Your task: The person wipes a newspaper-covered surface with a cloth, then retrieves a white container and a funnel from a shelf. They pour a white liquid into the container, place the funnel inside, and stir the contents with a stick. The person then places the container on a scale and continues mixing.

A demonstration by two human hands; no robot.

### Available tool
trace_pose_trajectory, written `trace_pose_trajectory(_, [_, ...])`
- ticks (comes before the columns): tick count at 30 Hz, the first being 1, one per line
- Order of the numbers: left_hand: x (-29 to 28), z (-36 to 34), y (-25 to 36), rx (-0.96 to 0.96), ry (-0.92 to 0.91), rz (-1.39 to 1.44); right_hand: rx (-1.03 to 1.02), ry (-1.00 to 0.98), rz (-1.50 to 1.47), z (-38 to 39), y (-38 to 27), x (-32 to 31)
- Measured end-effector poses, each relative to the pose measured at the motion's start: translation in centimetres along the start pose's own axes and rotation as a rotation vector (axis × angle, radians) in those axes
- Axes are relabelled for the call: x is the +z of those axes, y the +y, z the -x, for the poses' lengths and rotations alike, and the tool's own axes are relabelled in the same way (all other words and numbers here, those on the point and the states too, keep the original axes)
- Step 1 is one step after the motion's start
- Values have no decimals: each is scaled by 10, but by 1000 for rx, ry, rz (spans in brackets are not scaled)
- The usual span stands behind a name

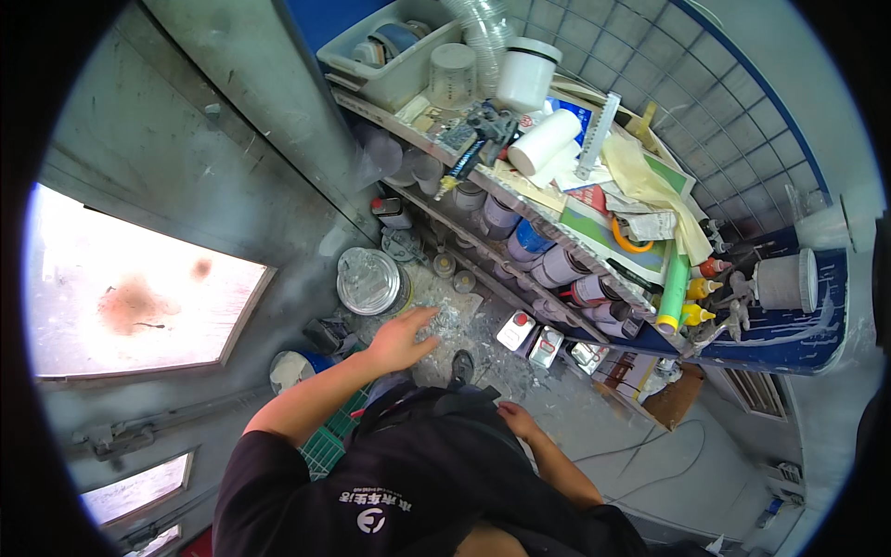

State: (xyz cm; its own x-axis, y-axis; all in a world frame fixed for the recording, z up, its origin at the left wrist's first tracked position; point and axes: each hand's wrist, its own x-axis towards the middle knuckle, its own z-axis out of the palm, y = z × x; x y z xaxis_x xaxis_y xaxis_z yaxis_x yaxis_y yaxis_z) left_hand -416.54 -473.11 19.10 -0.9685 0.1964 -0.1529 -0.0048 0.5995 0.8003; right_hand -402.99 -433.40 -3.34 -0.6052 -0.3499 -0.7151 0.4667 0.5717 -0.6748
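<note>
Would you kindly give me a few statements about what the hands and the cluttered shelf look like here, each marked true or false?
1. The left hand reaches out, palm down, toward the round metal can on the floor. True.
2. The left hand grips a spray gun. False: it holds nothing, its fingers spread open.
3. The right hand rests low against the person's dark clothing. True.
4. The white roll lies on the floor beside the can. False: it lies on the top shelf.
5. A green tube stands at the shelf's right end. True.
6. The white lidded tub lies tipped on its side. False: it stands upright.
</note>
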Motion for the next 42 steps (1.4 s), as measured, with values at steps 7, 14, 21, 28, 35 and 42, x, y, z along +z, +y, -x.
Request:
trace_pose_trajectory(7, [-21, -106, -148, -239, 199, 56, 197, 156, 68, 38, -7, 51])
trace_pose_trajectory(14, [-23, -266, -237, -163, 343, 162, 236, 197, 98, 110, -6, 146])
trace_pose_trajectory(21, [6, -362, -316, -25, 557, 265, 414, 319, -77, 110, 10, 223])
trace_pose_trajectory(28, [-3, -401, -308, 78, 523, 537, 598, 382, -94, 96, -14, 253])
trace_pose_trajectory(35, [-8, -400, -303, 75, 518, 626, 613, 390, -123, 96, 0, 255])
trace_pose_trajectory(42, [-24, -352, -287, 74, 319, 552, 799, 259, -26, 81, -55, 209])
